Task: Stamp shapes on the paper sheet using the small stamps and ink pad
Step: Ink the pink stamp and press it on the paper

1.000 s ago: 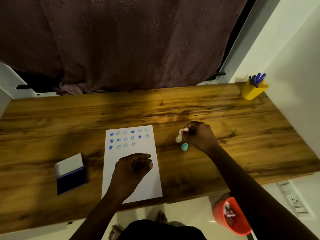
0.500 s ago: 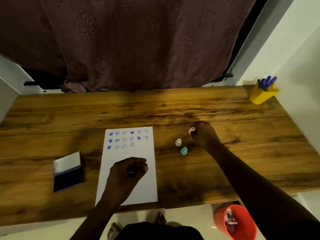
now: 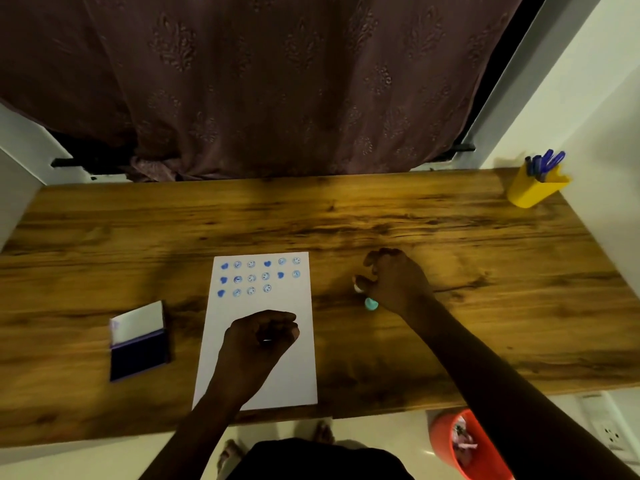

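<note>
Pinching a cream stamp (image 3: pixel 357 287) beside the teal stamp (image 3: pixel 371 303), the right hand (image 3: pixel 398 282) should lift it straight toward the ink pad (image 3: pixel 138 355) (left hand (image 3: pixel 259 341), curled, steadies the paper sheet (image 3: pixel 287 375)).

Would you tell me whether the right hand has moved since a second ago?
Yes: the right hand went away from the teal stamp, then returned beside it, fingers now on the cream stamp.

Teal stamp (image 3: pixel 371 303) stands just beside right hand (image 3: pixel 398 284); surrounding table (image 3: pixel 450 237) bare.
</note>
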Tool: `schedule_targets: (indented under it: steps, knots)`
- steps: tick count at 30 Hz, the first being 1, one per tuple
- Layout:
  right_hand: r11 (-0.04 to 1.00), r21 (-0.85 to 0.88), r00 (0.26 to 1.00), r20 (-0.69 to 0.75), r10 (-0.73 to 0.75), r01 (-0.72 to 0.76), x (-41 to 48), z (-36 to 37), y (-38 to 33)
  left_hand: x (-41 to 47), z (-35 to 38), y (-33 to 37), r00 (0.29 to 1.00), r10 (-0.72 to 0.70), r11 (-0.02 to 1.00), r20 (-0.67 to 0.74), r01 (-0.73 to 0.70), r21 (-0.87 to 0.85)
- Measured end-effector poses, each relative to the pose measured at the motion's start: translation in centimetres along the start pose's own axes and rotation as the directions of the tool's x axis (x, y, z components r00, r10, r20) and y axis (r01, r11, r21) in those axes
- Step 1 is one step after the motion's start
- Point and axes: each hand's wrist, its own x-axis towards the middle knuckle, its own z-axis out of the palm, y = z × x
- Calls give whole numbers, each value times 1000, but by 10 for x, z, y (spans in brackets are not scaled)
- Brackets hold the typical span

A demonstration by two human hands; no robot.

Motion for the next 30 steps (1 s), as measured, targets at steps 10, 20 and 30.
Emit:
schedule_targets:
  steps: [10,20,30]
  knots:
    - [971,-230,997,63,-53,66,4,17,-16,0,-16,-5,999,-27,1000,-18,27,-15]
    - [812,577,996,64,63,-89,-17,5,-101,-1,-50,-10,998,-42,993,-50,36,-112]
    - [596,763,939,340,-43,-249,-52,31,-209,-17,-110,-27,995,-59,978,-82,41,-205]
